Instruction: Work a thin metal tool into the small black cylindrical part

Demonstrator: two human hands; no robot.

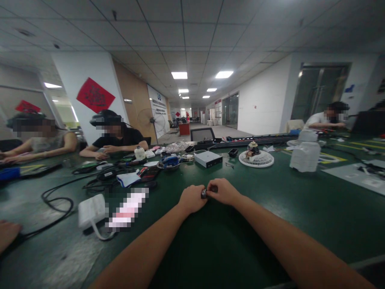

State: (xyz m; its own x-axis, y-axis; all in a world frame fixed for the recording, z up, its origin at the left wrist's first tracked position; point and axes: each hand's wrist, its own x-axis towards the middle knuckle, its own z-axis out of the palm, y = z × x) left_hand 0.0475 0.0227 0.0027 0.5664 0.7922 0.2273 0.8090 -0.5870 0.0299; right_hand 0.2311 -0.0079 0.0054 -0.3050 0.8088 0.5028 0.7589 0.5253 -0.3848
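Above the green table (258,241), my two hands meet near the middle of the view. My left hand (191,200) is closed around a small round dark part with a silvery rim (204,194); its exact kind is too small to make out. Fingertips of my right hand (225,192) are pinched together at the right side of that same part. Most of the part is hidden by the fingers. Beyond my hands lie a grey box-shaped drive (208,157), a small black tray (232,152) and a white fan grille with a motor on it (256,159).
Black cables (57,186), a white adapter (92,210) and a blurred-out flat thing (129,208) lie at left. A plastic-wrapped white object (305,152) stands at right. Co-workers (116,134) sit across the table, and another person's hand (9,233) reaches in at far left.
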